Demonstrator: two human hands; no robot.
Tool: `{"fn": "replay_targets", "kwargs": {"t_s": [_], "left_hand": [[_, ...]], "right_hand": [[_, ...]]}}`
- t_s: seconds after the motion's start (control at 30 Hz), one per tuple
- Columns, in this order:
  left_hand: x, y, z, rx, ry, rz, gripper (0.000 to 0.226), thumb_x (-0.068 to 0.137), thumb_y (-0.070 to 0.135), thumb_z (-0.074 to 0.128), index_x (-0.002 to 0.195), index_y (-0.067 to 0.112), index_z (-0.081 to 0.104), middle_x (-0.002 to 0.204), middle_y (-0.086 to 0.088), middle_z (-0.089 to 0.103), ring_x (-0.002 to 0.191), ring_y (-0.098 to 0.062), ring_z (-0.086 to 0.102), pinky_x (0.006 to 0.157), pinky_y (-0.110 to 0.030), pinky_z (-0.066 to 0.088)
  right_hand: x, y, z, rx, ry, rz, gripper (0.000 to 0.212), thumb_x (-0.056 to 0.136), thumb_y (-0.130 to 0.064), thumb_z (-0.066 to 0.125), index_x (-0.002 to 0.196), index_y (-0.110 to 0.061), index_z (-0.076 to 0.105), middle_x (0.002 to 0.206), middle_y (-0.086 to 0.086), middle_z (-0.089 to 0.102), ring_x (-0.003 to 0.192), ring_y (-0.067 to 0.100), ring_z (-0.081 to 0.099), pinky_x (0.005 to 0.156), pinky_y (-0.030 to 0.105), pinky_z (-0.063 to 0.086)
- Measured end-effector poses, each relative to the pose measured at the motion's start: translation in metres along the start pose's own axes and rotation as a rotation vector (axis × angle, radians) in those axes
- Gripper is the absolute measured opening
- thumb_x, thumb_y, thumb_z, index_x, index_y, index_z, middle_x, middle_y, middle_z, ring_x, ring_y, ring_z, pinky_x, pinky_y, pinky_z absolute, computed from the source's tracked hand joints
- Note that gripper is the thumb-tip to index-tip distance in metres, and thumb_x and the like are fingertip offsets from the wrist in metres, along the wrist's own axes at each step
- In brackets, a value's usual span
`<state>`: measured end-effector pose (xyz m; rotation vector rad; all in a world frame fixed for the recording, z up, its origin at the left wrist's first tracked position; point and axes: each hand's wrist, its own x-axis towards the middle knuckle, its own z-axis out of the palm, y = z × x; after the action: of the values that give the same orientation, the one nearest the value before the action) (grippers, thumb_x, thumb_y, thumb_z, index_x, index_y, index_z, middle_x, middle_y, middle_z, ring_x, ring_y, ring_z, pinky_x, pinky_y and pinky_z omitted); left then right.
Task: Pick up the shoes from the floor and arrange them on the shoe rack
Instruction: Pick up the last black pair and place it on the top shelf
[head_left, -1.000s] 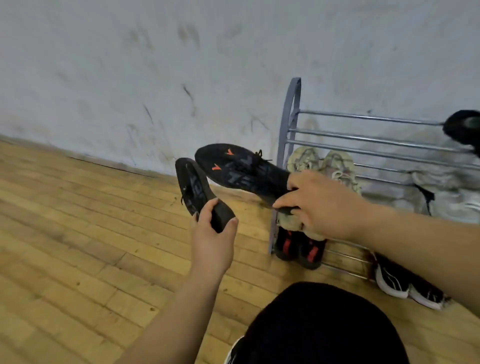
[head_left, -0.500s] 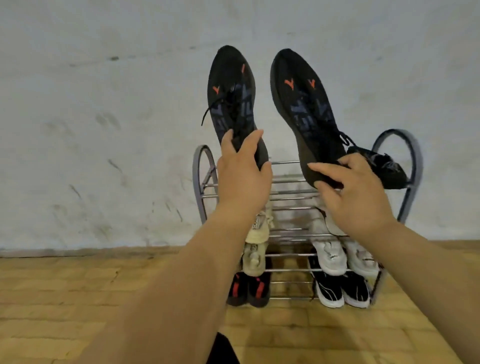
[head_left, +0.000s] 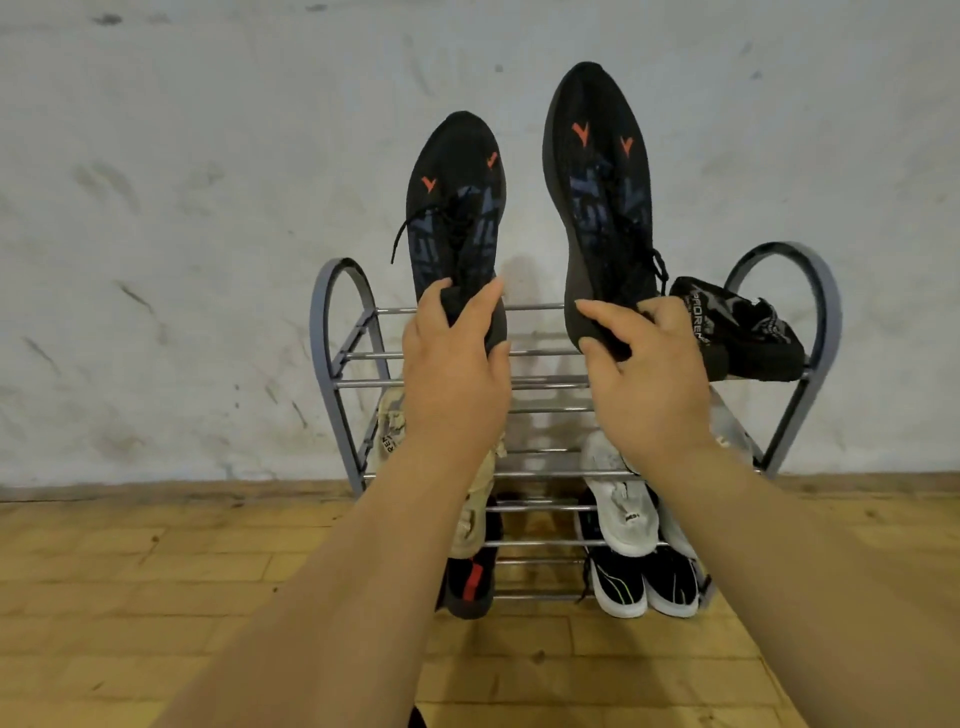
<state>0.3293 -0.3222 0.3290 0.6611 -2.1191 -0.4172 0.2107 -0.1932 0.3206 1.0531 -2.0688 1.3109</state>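
Note:
I hold a pair of black shoes with orange marks above the top shelf of a grey metal shoe rack (head_left: 332, 322). My left hand (head_left: 454, 374) grips the heel of the left black shoe (head_left: 457, 208), whose toe points up toward the wall. My right hand (head_left: 644, 374) grips the heel of the right black shoe (head_left: 602, 192), which stands higher. Another black shoe (head_left: 743, 332) lies on the top shelf at the right, beside my right hand.
Lower shelves hold beige shoes (head_left: 472, 519), white shoes (head_left: 623, 509), black-and-white shoes (head_left: 644, 582) and a black shoe with a red stripe (head_left: 467, 587). A white scuffed wall (head_left: 182, 234) rises behind the rack. Wooden floor (head_left: 156, 597) lies in front.
One second ago I held both shoes low to the left of the rack. Now they are raised upright in front of its top shelf, the left one slightly lower than half a second ago.

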Motion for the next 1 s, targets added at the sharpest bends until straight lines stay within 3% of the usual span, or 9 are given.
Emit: {"fn": "replay_targets", "kwargs": {"t_s": [0.1,0.27,0.47,0.63,0.8,1.0], "left_hand": [[0.008,-0.017,0.017,0.024,-0.064,-0.060,0.058,0.100,0.028,0.061,0.151,0.043,0.040,0.161,-0.010,0.026,0.145,-0.036,0.030,0.115,-0.053,0.037],[0.018,-0.050,0.039,0.256,-0.315,-0.096,0.061,0.099,0.038,0.056,0.154,0.043,0.031,0.155,-0.013,0.035,0.126,-0.044,0.047,0.105,-0.058,0.044],[0.024,-0.059,0.042,0.215,-0.309,-0.080,0.056,0.100,0.037,0.053,0.153,0.041,0.035,0.153,-0.013,0.037,0.124,-0.041,0.047,0.105,-0.055,0.044],[0.026,-0.065,0.042,0.151,-0.273,-0.109,0.052,0.099,0.032,0.057,0.149,0.036,0.043,0.147,-0.011,0.042,0.123,-0.039,0.048,0.105,-0.054,0.045],[0.026,-0.082,0.029,0.161,-0.208,-0.120,0.051,0.098,0.025,0.059,0.147,0.031,0.049,0.142,-0.010,0.047,0.118,-0.039,0.051,0.101,-0.052,0.048],[0.027,-0.099,0.011,0.143,-0.159,-0.219,0.051,0.100,0.021,0.060,0.149,0.026,0.049,0.146,-0.010,0.048,0.129,-0.035,0.049,0.107,-0.051,0.046]], "right_hand": [[0.003,0.005,0.026,-0.115,-0.033,-0.008,0.036,0.092,-0.022,0.071,0.128,-0.029,0.069,0.119,0.006,0.049,0.106,0.031,0.054,0.093,0.047,0.052],[0.004,0.018,0.066,-0.378,-0.350,0.066,0.046,0.095,-0.028,0.062,0.139,-0.039,0.055,0.148,0.013,0.037,0.128,0.040,0.043,0.103,0.053,0.045],[0.003,0.027,0.085,-0.389,-0.242,0.016,0.045,0.093,-0.026,0.062,0.137,-0.033,0.059,0.138,0.013,0.050,0.117,0.043,0.049,0.096,0.056,0.047],[0.000,0.025,0.093,-0.293,-0.172,-0.045,0.040,0.090,-0.024,0.067,0.129,-0.027,0.065,0.126,0.008,0.058,0.104,0.037,0.052,0.090,0.047,0.046],[-0.002,0.013,0.105,-0.259,-0.178,-0.035,0.037,0.091,-0.028,0.067,0.128,-0.030,0.064,0.127,0.005,0.058,0.106,0.038,0.051,0.095,0.046,0.043],[-0.005,-0.019,0.125,-0.199,-0.235,0.014,0.035,0.094,-0.029,0.067,0.129,-0.035,0.063,0.132,0.001,0.055,0.113,0.033,0.043,0.098,0.039,0.039]]}}
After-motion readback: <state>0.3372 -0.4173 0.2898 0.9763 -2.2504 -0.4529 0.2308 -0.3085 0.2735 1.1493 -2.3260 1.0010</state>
